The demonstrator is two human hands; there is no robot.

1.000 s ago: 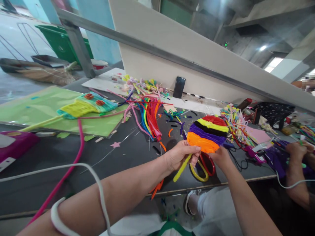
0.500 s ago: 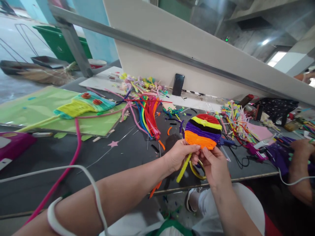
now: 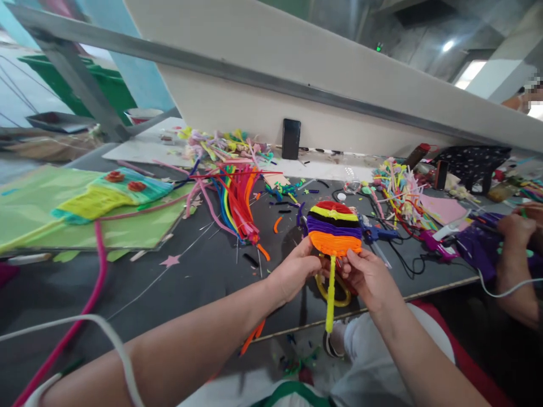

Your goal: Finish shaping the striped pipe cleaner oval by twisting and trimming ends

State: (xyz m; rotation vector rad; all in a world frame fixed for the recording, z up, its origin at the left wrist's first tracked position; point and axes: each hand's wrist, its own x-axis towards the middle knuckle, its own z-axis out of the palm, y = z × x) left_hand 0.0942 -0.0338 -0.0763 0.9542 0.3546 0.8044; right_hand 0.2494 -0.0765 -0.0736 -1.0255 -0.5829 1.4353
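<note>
Between my hands is a rounded pipe-cleaner piece [image 3: 335,226] striped red, yellow, black, purple and orange. From its orange lower edge a yellow pipe-cleaner stem [image 3: 330,299] points down toward me. My left hand [image 3: 299,268] grips the lower left edge, thumb in front. On the lower right edge my right hand [image 3: 371,277] pinches with thumb and fingers. Fingertips of both hands are partly hidden behind the piece. Just below it, a yellow ring-like handle [image 3: 345,299] shows at the table edge.
A bundle of coloured pipe cleaners [image 3: 241,203] lies left of my hands. Behind stands a phone [image 3: 291,139]. Farther left is a yellow and teal pipe-cleaner piece [image 3: 110,195] on a green sheet [image 3: 139,237]. A blue glue gun [image 3: 379,232] and another person's hand [image 3: 515,232] are at right.
The yellow stem has swung from a slant to hanging straight down under the orange edge. My left fingers have shifted from the bottom middle to the left edge. The view has turned slightly right.
</note>
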